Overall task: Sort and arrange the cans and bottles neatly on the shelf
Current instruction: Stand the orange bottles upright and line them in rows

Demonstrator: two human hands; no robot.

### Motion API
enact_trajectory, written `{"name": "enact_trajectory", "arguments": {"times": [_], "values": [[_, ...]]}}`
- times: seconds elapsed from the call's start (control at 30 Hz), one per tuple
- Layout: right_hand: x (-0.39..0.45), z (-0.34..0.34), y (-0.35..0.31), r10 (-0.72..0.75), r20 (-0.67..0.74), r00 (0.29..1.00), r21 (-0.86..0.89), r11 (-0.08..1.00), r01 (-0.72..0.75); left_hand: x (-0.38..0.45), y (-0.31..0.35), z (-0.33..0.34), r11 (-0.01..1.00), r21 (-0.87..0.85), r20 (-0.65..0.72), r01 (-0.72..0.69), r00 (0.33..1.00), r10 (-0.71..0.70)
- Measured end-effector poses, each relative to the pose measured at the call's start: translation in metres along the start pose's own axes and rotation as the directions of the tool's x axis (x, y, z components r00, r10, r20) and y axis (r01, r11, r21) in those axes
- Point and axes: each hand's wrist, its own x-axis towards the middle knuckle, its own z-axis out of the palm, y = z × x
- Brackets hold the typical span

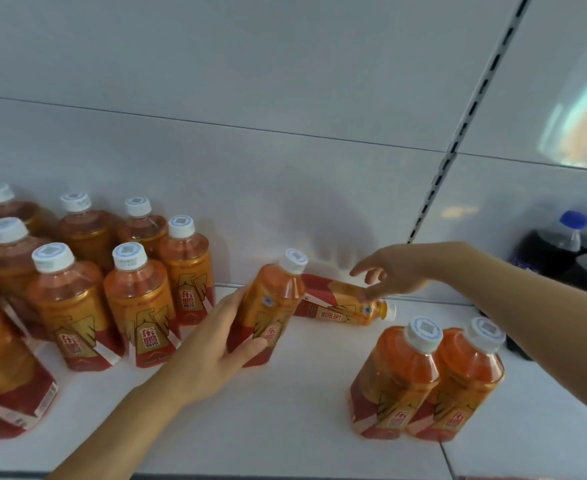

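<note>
Left hand: the left hand wraps its fingers and thumb round an upright orange drink bottle with a white cap, which stands on the white shelf near the middle.
Right hand: the right hand reaches over a lying orange bottle; its fingers are spread and loosely bent, the fingertips at or just above the bottle, and I cannot tell whether they touch.
Lying bottle: on its side behind the held bottle, cap pointing right, close to the white back panel.
Left group: about 9 upright orange bottles stand in rows at the left.
Right pair: 2 upright orange bottles, touching each other, stand near the front.
Far right: dark soda bottles with blue caps stand against the back.
</note>
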Motion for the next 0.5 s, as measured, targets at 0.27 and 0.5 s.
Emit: {"name": "enact_trajectory", "arguments": {"times": [0.27,0.5], "values": [[0.014,0.021,0.003,0.006,0.065,0.998,-0.032,0.999,-0.004,-0.002,-0.011,-0.006,0.99,0.056,-0.058,0.128,0.991,-0.125],[0.006,0.018,0.004,-0.06,-0.129,0.99,-0.01,0.998,0.059,0.004,-0.003,0.003,0.99,0.066,-0.083,0.128,0.989,-0.123]]}}
